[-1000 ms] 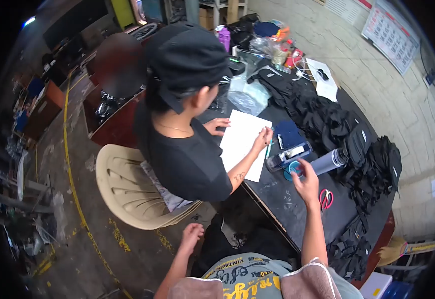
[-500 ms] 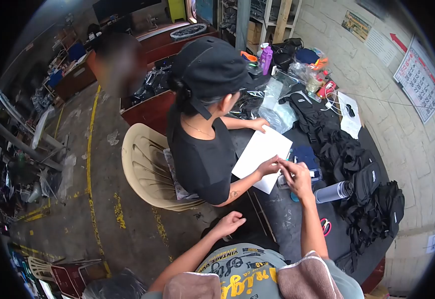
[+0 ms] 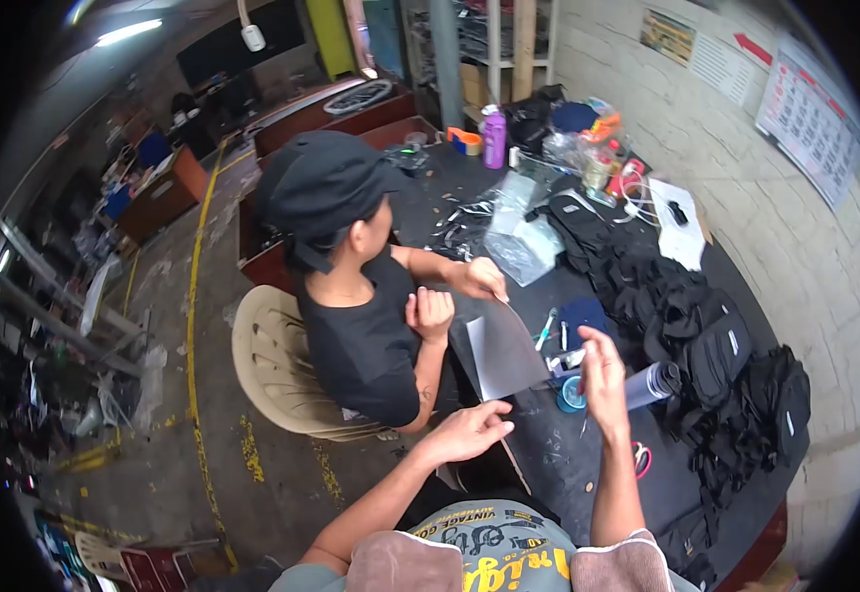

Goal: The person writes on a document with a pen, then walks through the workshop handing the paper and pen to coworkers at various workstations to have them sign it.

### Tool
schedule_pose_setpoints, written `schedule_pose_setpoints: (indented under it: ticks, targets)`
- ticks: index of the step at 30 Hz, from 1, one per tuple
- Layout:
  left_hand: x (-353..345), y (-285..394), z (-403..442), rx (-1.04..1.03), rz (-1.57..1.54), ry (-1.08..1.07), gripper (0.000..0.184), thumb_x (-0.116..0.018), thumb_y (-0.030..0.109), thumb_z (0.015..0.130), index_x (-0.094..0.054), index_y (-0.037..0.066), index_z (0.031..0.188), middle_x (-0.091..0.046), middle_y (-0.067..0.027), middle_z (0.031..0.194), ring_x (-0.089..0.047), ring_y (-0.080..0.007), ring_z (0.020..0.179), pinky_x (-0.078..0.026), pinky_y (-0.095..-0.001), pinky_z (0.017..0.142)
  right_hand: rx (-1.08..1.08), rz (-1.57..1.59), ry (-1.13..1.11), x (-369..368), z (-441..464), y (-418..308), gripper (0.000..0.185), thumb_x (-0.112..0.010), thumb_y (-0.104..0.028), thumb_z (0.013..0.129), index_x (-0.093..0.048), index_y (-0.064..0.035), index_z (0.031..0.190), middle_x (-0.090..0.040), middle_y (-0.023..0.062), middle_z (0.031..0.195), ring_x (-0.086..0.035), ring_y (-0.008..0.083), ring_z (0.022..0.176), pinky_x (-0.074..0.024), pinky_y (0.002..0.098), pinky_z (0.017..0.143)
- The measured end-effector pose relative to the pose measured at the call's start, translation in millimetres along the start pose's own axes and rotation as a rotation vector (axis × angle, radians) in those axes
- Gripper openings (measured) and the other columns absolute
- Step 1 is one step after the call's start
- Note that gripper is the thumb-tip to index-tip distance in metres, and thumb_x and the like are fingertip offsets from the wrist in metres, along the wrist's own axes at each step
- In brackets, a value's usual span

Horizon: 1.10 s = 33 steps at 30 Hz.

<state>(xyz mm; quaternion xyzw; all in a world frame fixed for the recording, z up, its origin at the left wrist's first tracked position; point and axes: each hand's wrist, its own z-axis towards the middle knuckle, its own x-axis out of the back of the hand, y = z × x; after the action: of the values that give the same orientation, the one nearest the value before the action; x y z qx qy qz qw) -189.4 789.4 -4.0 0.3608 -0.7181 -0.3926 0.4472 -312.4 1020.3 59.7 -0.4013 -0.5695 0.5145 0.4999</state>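
Observation:
My right hand (image 3: 604, 383) is raised over the table, fingers curled around a thin, partly reddish item too small to make out. Close by are a blue-capped round container (image 3: 572, 396) and a grey cylindrical tumbler (image 3: 651, 386) lying on its side. My left hand (image 3: 471, 432) hangs at the table's near edge, fingers loosely apart and holding nothing. Just beyond it, a white sheet of paper (image 3: 505, 357) is lifted and bent by a co-worker's hand (image 3: 479, 279). The co-worker's other hand (image 3: 430, 314) is held near the chest.
Black bags (image 3: 716, 345) are heaped along the table's right side. Scissors with pink handles (image 3: 641, 460) lie near my right forearm. Clear plastic packaging (image 3: 524, 242), a purple bottle (image 3: 494, 138) and a dark blue cloth (image 3: 583, 318) are farther back. The co-worker sits on a beige chair (image 3: 262, 345).
My right hand has drawn away from the co-worker's hand. My left hand has moved up toward the table edge. The co-worker has raised the paper and pulled one hand back.

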Motion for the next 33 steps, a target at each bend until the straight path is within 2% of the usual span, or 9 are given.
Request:
schedule_pose_setpoints:
  ticks: [4,7,10,12,14,18,23,26,33]
  targets:
    - [-34.8,-21.7,6.9,-0.280,0.026,0.209,0.056,-0.064,0.021,0.098,-0.043,0.007,0.148,-0.067,-0.0114,0.109,-0.067,-0.0193,0.090,-0.055,-0.0360,0.083,0.334,-0.682,0.041,-54.5,-27.0,3.7,0.029,-0.071,-0.022,0.093,-0.067,0.0002,0.111,-0.070,0.0162,0.082,-0.068,0.0325,0.069,-0.0555,0.0417,0.068]
    - [-16.3,-0.7,-47.0,-0.122,-0.057,0.153,0.056,-0.062,0.020,0.096,-0.044,0.004,0.147,-0.069,-0.0183,0.112,-0.069,-0.0332,0.104,-0.054,-0.0434,0.090,0.367,-0.711,0.084,-59.5,-47.0,-12.5,0.016,-0.073,-0.014,0.087,-0.070,0.0009,0.094,-0.065,0.0226,0.072,-0.065,0.0427,0.070,-0.0542,0.0408,0.067]
    - [5.7,-16.9,-98.5,0.053,-0.051,-0.025,0.067,-0.070,0.021,0.093,-0.040,0.004,0.151,-0.063,-0.0171,0.127,-0.067,-0.0259,0.105,-0.055,-0.0395,0.089,0.107,-0.600,-0.381,-47.9,-82.5,-81.5,0.013,-0.074,-0.008,0.088,-0.069,0.0020,0.093,-0.071,0.0128,0.075,-0.067,0.0236,0.066,-0.0527,0.0337,0.064]
    - [19.2,-30.0,-140.4,-0.009,-0.089,0.191,0.072,-0.073,0.022,0.091,-0.037,0.004,0.152,-0.062,-0.0171,0.130,-0.065,-0.0268,0.110,-0.053,-0.0394,0.092,0.057,-0.556,-0.610,-52.4,-105.4,-117.7,0.013,-0.075,-0.008,0.089,-0.068,0.0023,0.093,-0.072,0.0076,0.077,-0.066,0.0145,0.066,-0.0512,0.0302,0.063]
    - [31.6,-46.9,-195.2,-0.138,-0.112,0.549,0.083,-0.078,0.024,0.088,-0.033,0.005,0.155,-0.058,-0.0171,0.137,-0.061,-0.0286,0.121,-0.051,-0.0391,0.099,-0.532,-0.250,-1.111,-75.1,-110.9,-133.2,0.081,-0.079,-0.012,0.085,-0.035,-0.0044,0.153,-0.068,0.0182,0.121,-0.063,0.0293,0.116,-0.0475,0.0422,0.102]
    - [46.2,-80.8,-298.8,-0.316,-0.443,0.740,0.095,-0.082,0.027,0.085,-0.024,0.008,0.159,-0.052,-0.0141,0.145,-0.052,-0.0265,0.133,-0.045,-0.0413,0.108,-0.024,-0.398,-2.177,-244.9,-126.6,-163.7,0.056,-0.073,-0.004,0.087,-0.052,0.0048,0.138,-0.067,0.0179,0.122,-0.065,0.0253,0.110,-0.0495,0.0384,0.095]
    - [29.3,-149.4,-480.7,-0.585,-0.617,0.820,0.104,-0.084,0.029,0.085,-0.016,0.009,0.160,-0.042,-0.0100,0.154,-0.042,-0.0204,0.139,-0.038,-0.0425,0.114,0.571,0.226,-2.536,-444.4,-265.1,-165.0,0.043,-0.072,-0.005,0.087,-0.061,0.0047,0.128,-0.070,0.0138,0.114,-0.068,0.0229,0.101,-0.0527,0.0344,0.083]
    - [9.2,-178.2,-601.4,-0.594,-0.719,0.928,0.112,-0.087,0.030,0.082,-0.011,0.010,0.162,-0.039,-0.0076,0.156,-0.039,-0.0165,0.138,-0.036,-0.0415,0.115,0.104,-0.368,-2.567,-538.9,-349.5,-155.4,0.026,-0.079,0.005,0.079,-0.069,0.0053,0.103,-0.073,0.0092,0.098,-0.067,0.0109,0.088,-0.0523,0.0271,0.077]
    - [-94.7,-217.9,-802.9,-0.747,-0.770,1.591,0.097,-0.085,0.033,0.084,-0.025,0.009,0.157,-0.040,-0.0094,0.157,-0.033,-0.0192,0.145,-0.028,-0.0417,0.119,0.314,-0.404,-2.851,-674.8,-606.1,-206.9,0.040,-0.081,0.002,0.082,-0.068,0.0022,0.119,-0.072,0.0058,0.104,-0.065,0.0106,0.097,-0.0515,0.0270,0.084]
